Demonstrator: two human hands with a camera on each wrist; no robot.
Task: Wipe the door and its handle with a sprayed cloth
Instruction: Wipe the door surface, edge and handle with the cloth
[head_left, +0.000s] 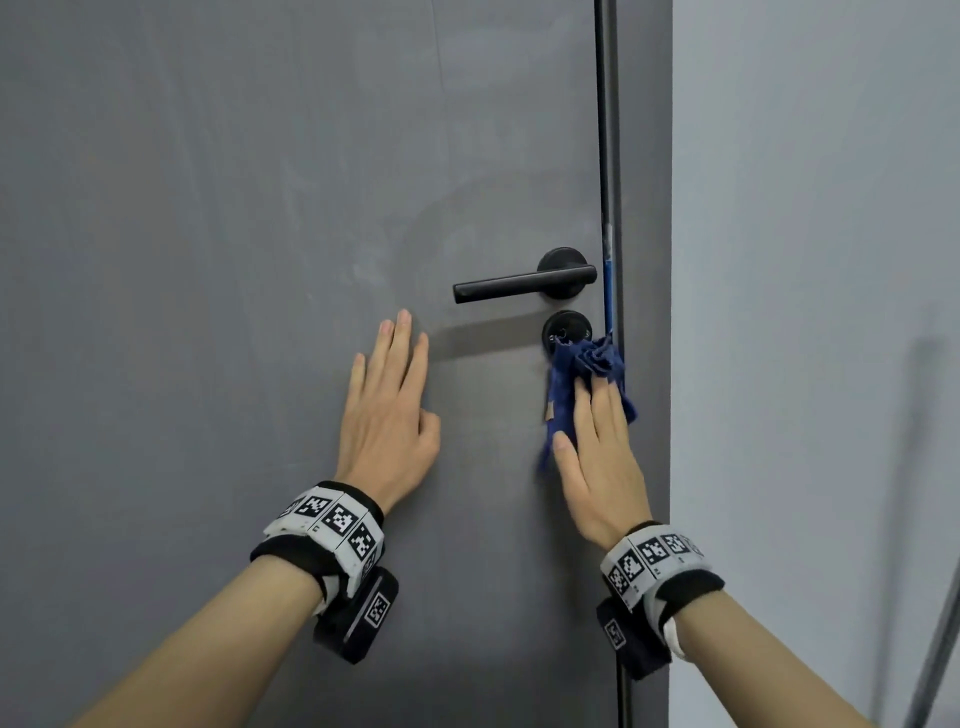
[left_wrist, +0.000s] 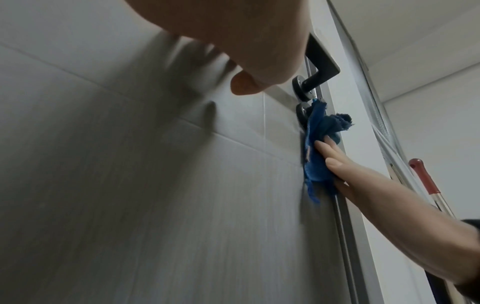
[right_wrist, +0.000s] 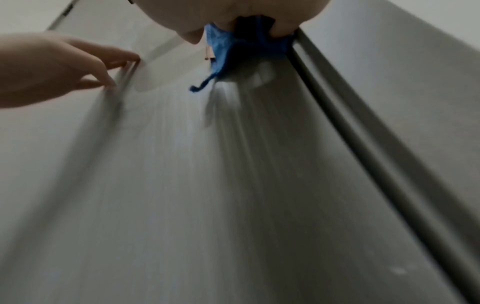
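Item: door (head_left: 260, 208), grey, shut. Handle (head_left: 522, 287), black lever, long axis horizontal, lies just above the right hand (head_left: 602, 467), the nearer 1; straight fingers (head_left: 605, 410) press blue cloth (head_left: 563, 395) flat below the lock. Left hand (head_left: 387, 415) flat, open, on the door

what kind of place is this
Probably an indoor room or hallway in a home or office, right at a closed door. A grey door with a black lever handle sits in a plain pale wall, and a red-tipped pole, maybe a mop, leans nearby.
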